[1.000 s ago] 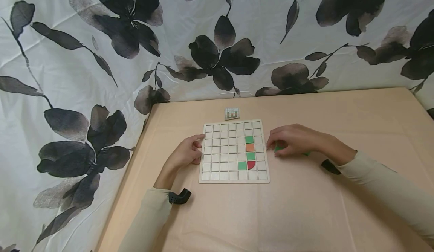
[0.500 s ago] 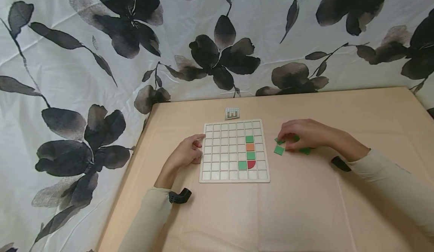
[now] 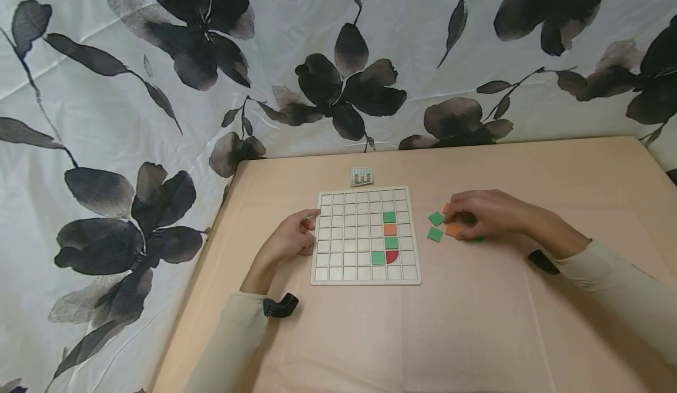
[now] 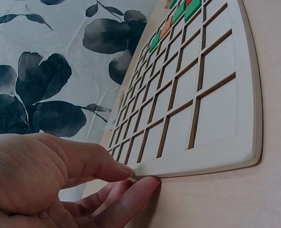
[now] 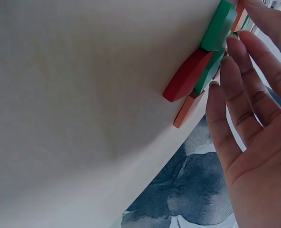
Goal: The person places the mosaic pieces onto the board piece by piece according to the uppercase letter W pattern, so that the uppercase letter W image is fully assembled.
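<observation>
My left hand (image 3: 288, 237) is at the left edge of a white grid board (image 3: 351, 275). In the left wrist view its fingertips (image 4: 147, 186) touch the board's edge. Green tiles (image 3: 389, 217), an orange tile (image 3: 389, 229) and a rounded red tile (image 3: 392, 257) sit in the board's cells. Right of the board, my right hand (image 3: 494, 212) is over loose tiles, its thumb by an orange tile (image 3: 452, 229). The right wrist view shows bent, spread fingers beside a green tile (image 5: 219, 28), a red tile (image 5: 188, 76) and an orange tile (image 5: 188, 110). The hand hides part of the pile.
A small card with a grid pattern (image 3: 362, 177) lies behind the board. Two loose green tiles (image 3: 435, 234) are between the board and my right hand. A floral cloth (image 3: 296, 40) hangs behind the wooden table (image 3: 423, 334).
My right hand has moved right, away from the board, uncovering green and orange tiles on the table. The left hand and the board have stayed in place.
</observation>
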Tool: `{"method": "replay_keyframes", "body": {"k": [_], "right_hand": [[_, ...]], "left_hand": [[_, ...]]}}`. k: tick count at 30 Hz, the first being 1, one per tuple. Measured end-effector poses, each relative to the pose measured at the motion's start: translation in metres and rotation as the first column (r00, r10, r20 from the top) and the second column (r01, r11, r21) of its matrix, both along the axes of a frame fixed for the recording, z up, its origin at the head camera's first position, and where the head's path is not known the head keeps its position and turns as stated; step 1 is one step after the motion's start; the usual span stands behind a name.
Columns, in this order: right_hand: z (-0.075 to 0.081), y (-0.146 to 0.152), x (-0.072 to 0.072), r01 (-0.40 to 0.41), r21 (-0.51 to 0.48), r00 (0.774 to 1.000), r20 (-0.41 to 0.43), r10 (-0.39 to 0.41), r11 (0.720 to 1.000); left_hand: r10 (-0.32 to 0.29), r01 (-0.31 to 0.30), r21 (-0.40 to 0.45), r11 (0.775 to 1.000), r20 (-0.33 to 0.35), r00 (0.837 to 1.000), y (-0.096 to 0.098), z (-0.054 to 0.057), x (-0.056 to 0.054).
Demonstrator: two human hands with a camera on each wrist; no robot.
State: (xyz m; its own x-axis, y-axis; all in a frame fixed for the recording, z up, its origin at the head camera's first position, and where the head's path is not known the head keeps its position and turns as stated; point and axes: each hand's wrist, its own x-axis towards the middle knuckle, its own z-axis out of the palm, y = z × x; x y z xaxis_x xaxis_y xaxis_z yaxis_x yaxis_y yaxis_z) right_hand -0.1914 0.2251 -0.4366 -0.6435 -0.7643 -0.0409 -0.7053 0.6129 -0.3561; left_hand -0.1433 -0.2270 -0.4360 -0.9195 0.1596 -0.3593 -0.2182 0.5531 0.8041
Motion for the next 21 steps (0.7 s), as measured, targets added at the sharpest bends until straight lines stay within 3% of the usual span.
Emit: {"method": "replay_keyframes", "body": {"k": [13,21], "right_hand": [[-0.0019,0.0005,0.0024,0.008,-0.009,1.0,-0.021,-0.008,1.0],[-0.0017,-0.0043,0.0025,-0.043,-0.055,0.985,-0.168,0.033,0.998]], "left_hand": [[0.004,-0.004,0.005,1.0,0.013,1.0,0.0004,-0.0006,0.0006],[0.008,-0.007,-0.017,1.0,0.014,1.0,0.0009,0.0016,-0.0007]]}}
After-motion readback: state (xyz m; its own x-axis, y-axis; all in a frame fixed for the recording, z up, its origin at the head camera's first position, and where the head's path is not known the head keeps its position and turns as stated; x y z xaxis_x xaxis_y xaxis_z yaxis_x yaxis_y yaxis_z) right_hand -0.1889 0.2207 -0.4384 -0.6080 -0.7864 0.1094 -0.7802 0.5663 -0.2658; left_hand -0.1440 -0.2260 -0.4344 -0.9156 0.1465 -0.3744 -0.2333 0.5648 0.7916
